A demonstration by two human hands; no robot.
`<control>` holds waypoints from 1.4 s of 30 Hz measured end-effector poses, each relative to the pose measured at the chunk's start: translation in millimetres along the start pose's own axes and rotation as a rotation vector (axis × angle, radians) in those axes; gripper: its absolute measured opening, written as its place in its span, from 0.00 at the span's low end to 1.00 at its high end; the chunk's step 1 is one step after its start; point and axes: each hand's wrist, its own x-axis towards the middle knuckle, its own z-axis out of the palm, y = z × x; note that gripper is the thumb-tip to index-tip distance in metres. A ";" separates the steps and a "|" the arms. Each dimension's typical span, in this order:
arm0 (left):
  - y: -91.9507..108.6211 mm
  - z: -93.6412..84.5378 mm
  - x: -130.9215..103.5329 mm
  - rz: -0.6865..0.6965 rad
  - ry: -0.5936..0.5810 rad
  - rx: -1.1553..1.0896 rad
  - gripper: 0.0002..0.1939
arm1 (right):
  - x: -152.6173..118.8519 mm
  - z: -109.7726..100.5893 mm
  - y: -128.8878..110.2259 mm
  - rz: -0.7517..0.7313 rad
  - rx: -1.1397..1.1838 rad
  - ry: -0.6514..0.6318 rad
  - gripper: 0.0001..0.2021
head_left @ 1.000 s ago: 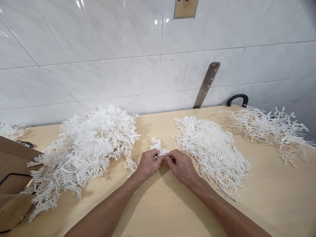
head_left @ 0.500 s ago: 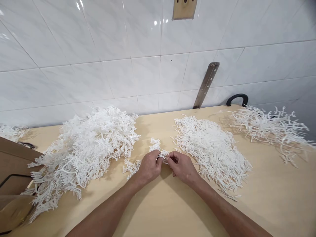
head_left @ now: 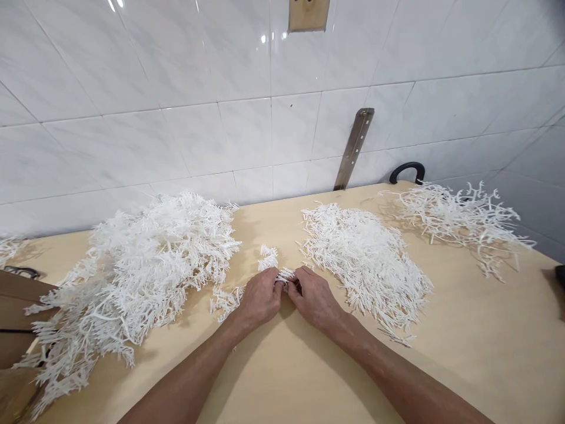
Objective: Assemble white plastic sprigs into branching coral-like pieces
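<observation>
A small white branched plastic piece (head_left: 286,274), probably light and bendable, is pinched by left hand (head_left: 263,294) and right hand (head_left: 311,294), best at its stem.

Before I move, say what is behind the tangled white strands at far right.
Behind the tangled white strands, a curved black arch rises at the left, before the white tiled wall. Anything lower is covered.

The two forearms come from the lower edge and lean inward, and the left hand (head_left: 261,296) and the right hand (head_left: 311,294) meet closely in the middle, with their fingers bent and pinching.
</observation>
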 end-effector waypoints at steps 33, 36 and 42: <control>3.0 -1.2 3.5 -0.134 0.022 -0.538 0.15 | 6.3 -40.1 18.0 0.185 0.269 -0.049 0.17; 3.1 -0.4 3.3 -0.126 0.021 -0.530 0.14 | 2.8 -33.0 9.3 0.182 0.315 -0.169 0.16; 2.0 2.4 2.5 -0.088 0.024 -0.488 0.16 | 2.3 -26.1 11.2 0.183 0.281 -0.178 0.14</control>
